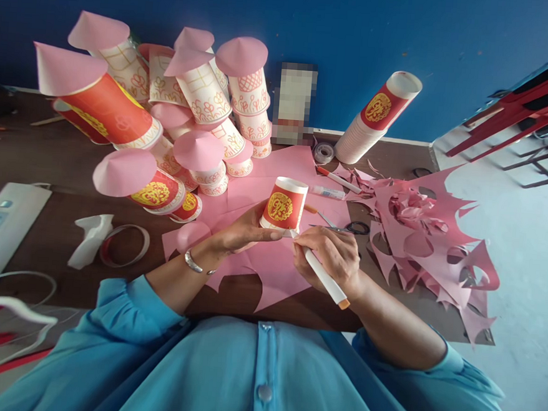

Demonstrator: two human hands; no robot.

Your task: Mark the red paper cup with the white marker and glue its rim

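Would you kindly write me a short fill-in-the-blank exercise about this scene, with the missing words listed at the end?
1. The left hand holds a cup with a yellow emblem on a ____ background.
2. The right hand holds a marker with a white barrel and an ____ end.
3. The paper scraps on the right of the table are ____.
4. The wall behind the table is ____.

Missing words: red; orange; pink; blue.
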